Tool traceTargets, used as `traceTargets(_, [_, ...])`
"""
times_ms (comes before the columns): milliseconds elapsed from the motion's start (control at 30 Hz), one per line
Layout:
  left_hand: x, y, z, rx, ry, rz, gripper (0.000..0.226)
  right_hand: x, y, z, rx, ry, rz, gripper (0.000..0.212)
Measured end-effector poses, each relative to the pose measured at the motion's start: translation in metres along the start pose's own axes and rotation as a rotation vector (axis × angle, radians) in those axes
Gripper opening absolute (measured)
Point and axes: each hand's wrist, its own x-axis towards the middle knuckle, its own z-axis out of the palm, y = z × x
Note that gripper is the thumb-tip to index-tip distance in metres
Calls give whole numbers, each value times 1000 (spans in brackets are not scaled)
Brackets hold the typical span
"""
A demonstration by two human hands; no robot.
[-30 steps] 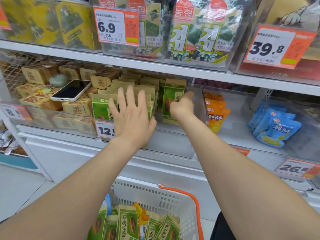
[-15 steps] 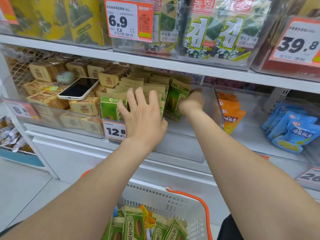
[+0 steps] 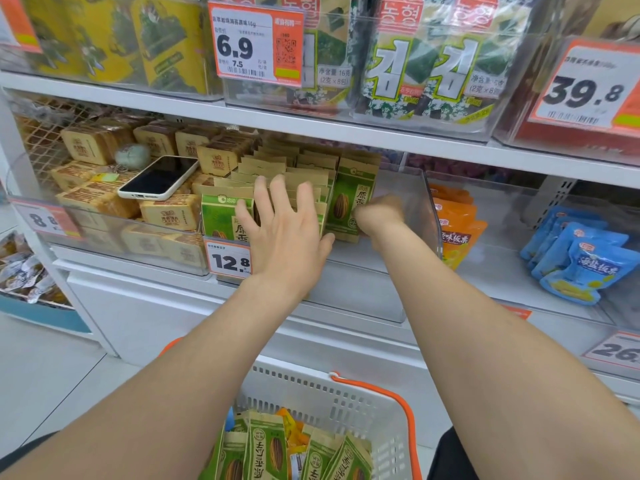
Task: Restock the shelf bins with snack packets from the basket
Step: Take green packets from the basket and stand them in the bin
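Pressing green packets, left hand flat; right hand gripping end packet.

I read 6.9 over 7.5 on the upper left tag, 39.8 on the upper right tag and 12.8 on the middle tag. The seaweed packs show 김 and 16克 (2克×8包). The green packets say 洽洽, the orange packs 原味板栗, the blue packs 海盐板栗.

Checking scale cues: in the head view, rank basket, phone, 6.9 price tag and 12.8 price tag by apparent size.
1. basket, though nearest the camera.
2. 6.9 price tag.
3. phone.
4. 12.8 price tag, partly hidden by the left hand.
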Motion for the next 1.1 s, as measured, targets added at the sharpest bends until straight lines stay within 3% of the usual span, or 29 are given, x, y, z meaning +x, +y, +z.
traceTargets(100, [0, 0, 0, -4, -2, 1, 78, -5, 2, 1, 111, -49, -39, 20])
traceTargets(233, [0, 0, 0, -10, -14, 4, 79, -7, 4, 2, 167, -116, -85, 33])
traceTargets(433, [-2, -1, 0, -21, -14, 8, 84, -8, 3, -1, 105, -130, -78, 9])
traceTargets(733, [-7, 1, -11, -138, -19, 31, 87, -35, 4, -21, -111, -98, -72, 28])
traceTargets(833, [-12, -2, -21, -274, 92, 195, 71, -60, 1, -31, -132, -26, -248, 28])
traceTargets(967, [-23, -5, -38, -382, 201, 433, 45, -102, 7, -47, -283, 81, -658, 24])
traceTargets(1033, [-33, -7, -42, -388, 173, 438, 27, -123, 13, -56, -400, 103, -813, 21])
traceTargets(1100, [-44, -8, -44, -368, 91, 380, 17, -140, 22, -65, -484, 103, -853, 17])
